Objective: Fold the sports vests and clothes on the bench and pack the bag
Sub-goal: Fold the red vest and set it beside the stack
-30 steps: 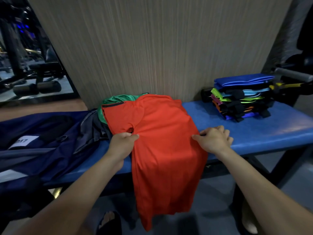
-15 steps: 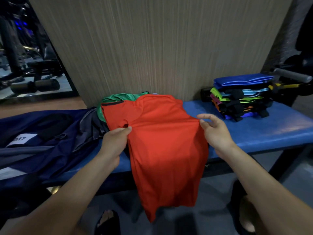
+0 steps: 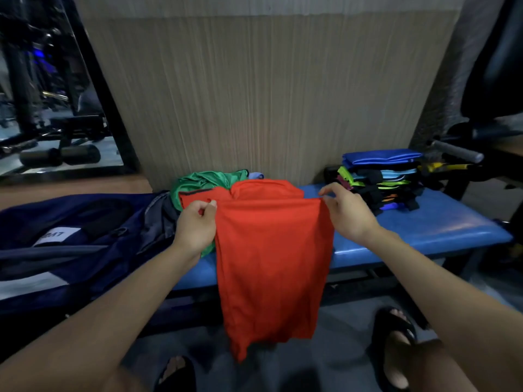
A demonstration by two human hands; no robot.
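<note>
Wide ribbed beige wall panel (image 3: pixel 268 94) fills the back, and a dark gym floor with weight gear (image 3: pixel 56 154) opens off to the left, too dim to read in detail. Below the panel runs the blue padded bench (image 3: pixel 441 230). A navy bag (image 3: pixel 70 250) sprawls across its left end, its white label blurred beyond reading. Centre stage, the red shirt (image 3: pixel 271 264): upper part on the bench, lower part hanging over the front edge toward the floor. Left hand (image 3: pixel 195 227) pinches the fold line on one side, right hand (image 3: pixel 348 213) pinches the other, both clamped on red cloth. A folded stack of vests (image 3: pixel 379 179) sits far right, a crumpled green garment (image 3: pixel 206 179) peeks out behind, mostly covered. Sandalled feet (image 3: pixel 393 352) show below.
</note>
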